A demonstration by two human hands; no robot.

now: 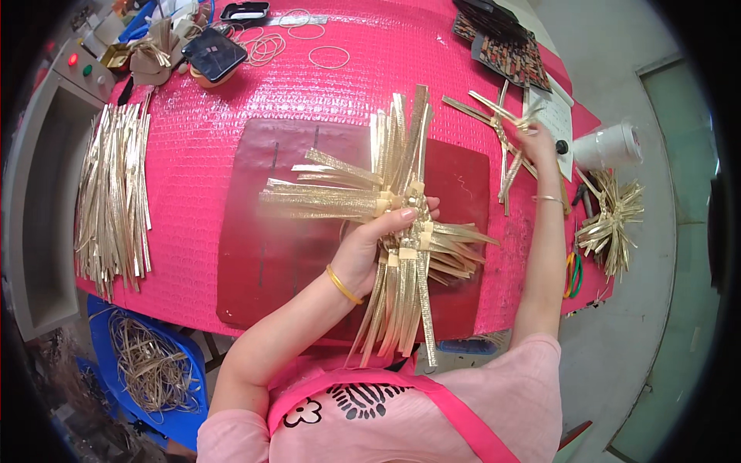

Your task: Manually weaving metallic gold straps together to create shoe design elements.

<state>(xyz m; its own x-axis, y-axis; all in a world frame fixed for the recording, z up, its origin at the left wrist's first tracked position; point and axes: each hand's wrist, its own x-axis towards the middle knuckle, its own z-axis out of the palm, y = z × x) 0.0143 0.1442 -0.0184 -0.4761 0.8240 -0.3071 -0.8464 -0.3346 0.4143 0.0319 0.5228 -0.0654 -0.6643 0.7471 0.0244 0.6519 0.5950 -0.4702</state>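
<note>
My left hand (pixel 380 229) is closed on a stack of woven gold strips (pixel 401 266), its thumb pressed on the plaited middle. Loose strip ends fan out from that middle on all sides, above a dark red mat (pixel 258 285). Out to the right, my right hand (pixel 538 144) has its fingers closed on a small gold strip piece (pixel 519 119). Under and beside that hand lie more crossed gold strips (pixel 498 127), next to a sheet of paper (pixel 557 116). The right fingertips are small and partly hidden by the strips.
A long bundle of gold strips (pixel 116 201) lies on the pink table cover (pixel 181 170) at left. Below it, a blue bin (pixel 197 370) holds loose strips. Rubber bands (pixel 329 57) and a black device (pixel 214 55) lie far back. A white cup (pixel 610 147), scissors (pixel 573 275) and another gold bundle (pixel 614 220) are right.
</note>
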